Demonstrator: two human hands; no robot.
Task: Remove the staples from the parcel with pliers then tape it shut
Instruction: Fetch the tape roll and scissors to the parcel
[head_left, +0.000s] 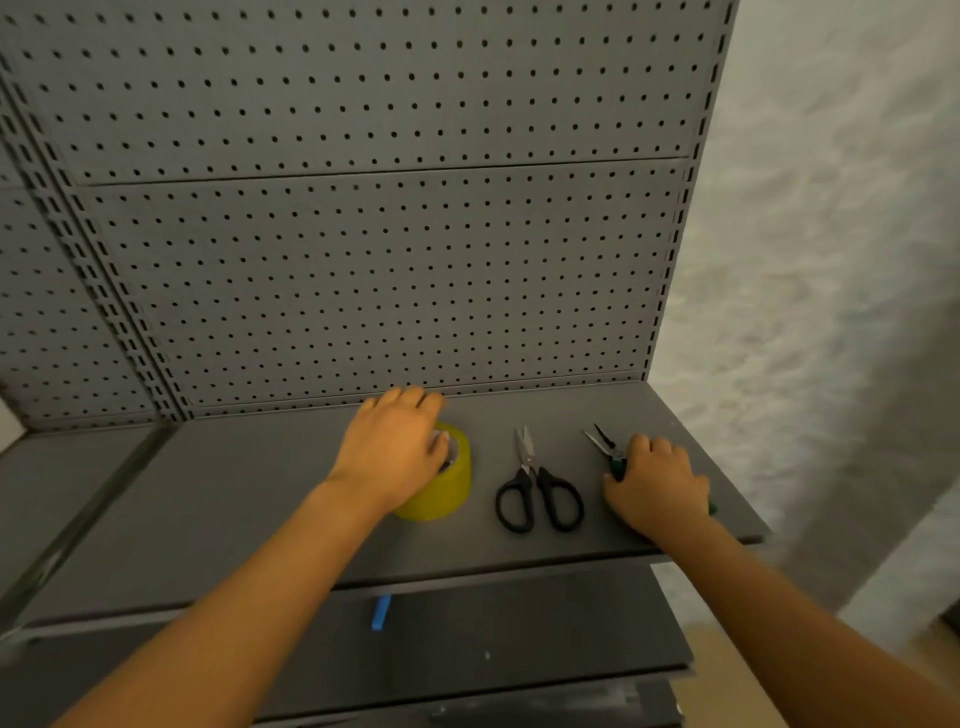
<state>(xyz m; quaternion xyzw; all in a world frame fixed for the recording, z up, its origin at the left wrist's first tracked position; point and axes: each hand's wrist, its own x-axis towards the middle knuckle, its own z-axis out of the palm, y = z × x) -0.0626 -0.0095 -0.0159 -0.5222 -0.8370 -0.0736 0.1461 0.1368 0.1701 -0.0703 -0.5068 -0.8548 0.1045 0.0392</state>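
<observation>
A yellow tape roll (447, 491) stands on the grey shelf (260, 509). My left hand (395, 447) lies over its top, with the fingers curled round the roll and the thumb at its core. Needle-nose pliers (602, 441) with green handles lie at the shelf's right end, jaws pointing away from me. My right hand (657, 483) covers their handles with curled fingers. No parcel is in view.
Black-handled scissors (537, 488) lie between the tape roll and the pliers. A grey pegboard (363, 208) rises behind the shelf. A lower shelf carries a small blue strip (381, 613). A pale wall is at the right.
</observation>
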